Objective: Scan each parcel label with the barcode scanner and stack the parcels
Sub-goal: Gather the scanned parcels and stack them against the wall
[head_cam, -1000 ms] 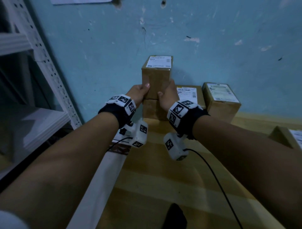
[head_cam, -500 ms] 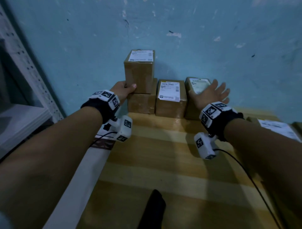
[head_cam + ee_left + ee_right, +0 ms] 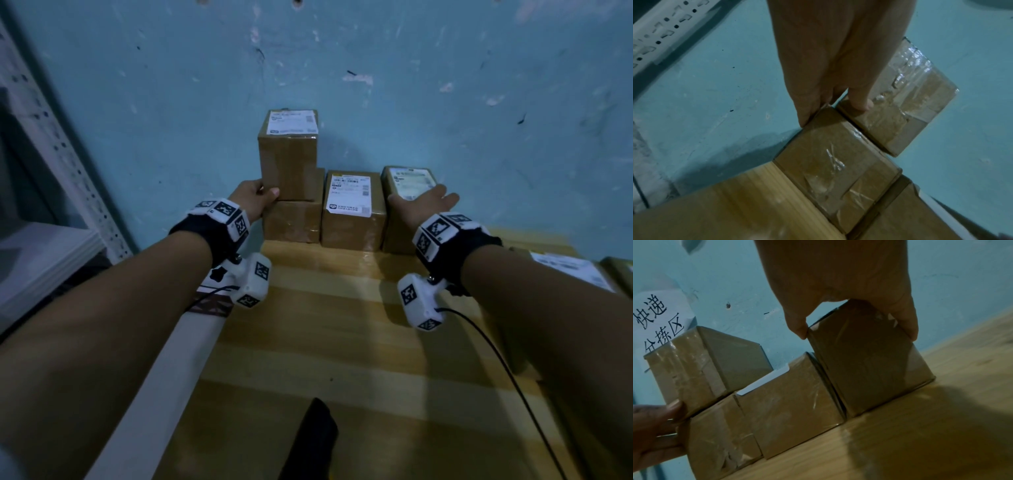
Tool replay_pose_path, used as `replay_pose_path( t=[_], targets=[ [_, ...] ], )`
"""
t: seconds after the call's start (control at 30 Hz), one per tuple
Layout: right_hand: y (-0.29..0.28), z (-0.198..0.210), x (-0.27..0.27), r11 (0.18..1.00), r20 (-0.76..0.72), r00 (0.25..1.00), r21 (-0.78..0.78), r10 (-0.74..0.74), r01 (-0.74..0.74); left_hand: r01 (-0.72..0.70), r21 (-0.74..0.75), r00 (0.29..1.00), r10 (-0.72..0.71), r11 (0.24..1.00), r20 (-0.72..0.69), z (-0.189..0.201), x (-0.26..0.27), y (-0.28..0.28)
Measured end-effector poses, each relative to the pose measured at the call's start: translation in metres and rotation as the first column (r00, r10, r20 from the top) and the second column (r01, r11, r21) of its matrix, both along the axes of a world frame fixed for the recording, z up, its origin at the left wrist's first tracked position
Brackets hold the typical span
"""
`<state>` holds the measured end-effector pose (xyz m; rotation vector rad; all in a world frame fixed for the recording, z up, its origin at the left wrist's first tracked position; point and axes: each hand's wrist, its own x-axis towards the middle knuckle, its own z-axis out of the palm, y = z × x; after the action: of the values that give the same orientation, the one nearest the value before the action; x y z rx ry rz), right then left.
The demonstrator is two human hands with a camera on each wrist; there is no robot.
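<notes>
Stack: the top parcel [image 3: 288, 154] sits on the bottom parcel [image 3: 293, 221] against the blue wall [image 3: 445, 102], label side up. The wall appears to serve as a back stop that keeps both boxes square.
Left hand [image 3: 253, 198]: the thumb presses the front face of the top parcel near its lower corner and the fingers lie along its left side. The grip is a light pinch at that corner, judged to be steadying the stack.
Row: the middle parcel [image 3: 352, 209] stands just beside the stack, and the right parcel [image 3: 404, 205] touches its other side. All labels face up, which leaves them readable from above.
Right hand [image 3: 423, 202]: it rests on top of the right parcel. In the right wrist view the thumb and fingers curl down over opposite top edges, so the grip clamps this box, likely as the next item for stacking.
Counter [image 3: 342, 325]: wooden surface carrying all parcels; a further labelled parcel [image 3: 575, 270] lies at its right edge.
Barcode scanner: not identifiable; a dark object [image 3: 311, 442] at the near edge cannot be resolved.
Progress: one parcel stacked; several remain in a single layer.
</notes>
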<state>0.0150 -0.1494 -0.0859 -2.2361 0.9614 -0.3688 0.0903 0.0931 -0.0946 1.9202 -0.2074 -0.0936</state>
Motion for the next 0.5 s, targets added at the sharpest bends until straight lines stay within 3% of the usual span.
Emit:
replay_pose_path(
  t=[0.33,0.5],
  targets=[
    [-0.001,-0.002,-0.001,1.000,-0.005,1.000,-0.024,0.006,-0.007,-0.047,0.043,0.999,0.047,0.998,-0.009,-0.005,0.001,0.001],
    [-0.004,0.007,-0.011,0.996,-0.086,0.996,-0.071,0.038,-0.045,-0.059,0.217,0.998,0.060,0.974,-0.001,0.001,-0.008,-0.003]
  ],
)
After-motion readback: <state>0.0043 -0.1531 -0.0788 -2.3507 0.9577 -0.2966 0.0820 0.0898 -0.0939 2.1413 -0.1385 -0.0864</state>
